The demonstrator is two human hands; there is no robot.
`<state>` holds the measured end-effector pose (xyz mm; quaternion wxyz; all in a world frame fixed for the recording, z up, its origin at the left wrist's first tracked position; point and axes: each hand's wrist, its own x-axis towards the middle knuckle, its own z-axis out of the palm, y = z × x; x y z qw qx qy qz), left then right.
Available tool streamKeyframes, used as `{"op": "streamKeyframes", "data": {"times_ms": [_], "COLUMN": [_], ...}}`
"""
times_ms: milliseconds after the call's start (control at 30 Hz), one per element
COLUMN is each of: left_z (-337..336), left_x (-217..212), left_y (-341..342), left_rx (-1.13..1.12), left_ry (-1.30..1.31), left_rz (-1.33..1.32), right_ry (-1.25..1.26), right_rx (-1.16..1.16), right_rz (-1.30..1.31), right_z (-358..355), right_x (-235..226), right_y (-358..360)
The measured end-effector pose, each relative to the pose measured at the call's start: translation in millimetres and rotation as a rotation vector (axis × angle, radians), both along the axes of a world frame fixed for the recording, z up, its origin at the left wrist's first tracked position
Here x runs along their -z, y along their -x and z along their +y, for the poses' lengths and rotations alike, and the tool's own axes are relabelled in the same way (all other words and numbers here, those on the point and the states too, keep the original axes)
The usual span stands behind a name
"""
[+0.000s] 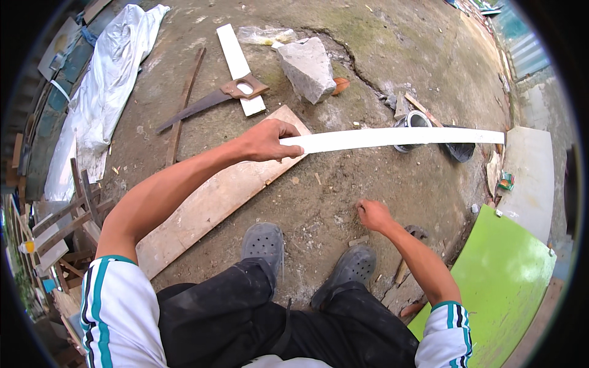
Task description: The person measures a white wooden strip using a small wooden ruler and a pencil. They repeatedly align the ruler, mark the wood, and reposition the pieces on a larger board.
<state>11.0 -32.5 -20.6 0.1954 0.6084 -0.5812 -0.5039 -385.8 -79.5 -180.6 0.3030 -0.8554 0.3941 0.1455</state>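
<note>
My left hand [270,141] grips one end of a long, narrow white board [380,138], thumb on top and fingers curled round its edge. The board reaches out to the right. My right hand [374,216] hangs above the ground, fingers curled; what they hold, if anything, is hidden. Under my left arm lies a flat tan plank [202,214]. Farther off, a handsaw [215,103] with a wooden handle rests across a short white board piece [233,55] and a thin brown stick [186,104].
A grey rock [310,69] sits beyond my left hand. A metal can [417,121] and a black bag [459,147] lie under the white board. A green panel [497,276] lies at the right, white sheeting [110,86] and scrap wood [67,227] at the left.
</note>
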Motion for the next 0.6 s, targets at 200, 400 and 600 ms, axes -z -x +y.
{"op": "streamKeyframes", "data": {"times_ms": [200,400,600], "left_z": [1.4,0.5,8.2], "left_x": [9.0,15.1,24.4], "left_y": [-3.3,-9.5,-23.8], "left_rx": [-0.008,0.005,-0.003], "left_ry": [0.036,0.080,0.115], "left_rz": [-0.021,-0.140,-0.215], "right_ry": [-0.024,-0.021,-0.016], "right_rx": [0.062,0.030,-0.021], "right_rz": [-0.015,-0.013,0.009], "right_z": [-3.7,-6.5,-16.0], "right_x": [2.8,-6.7,-16.2], "right_y": [3.4,0.6,4.2]}}
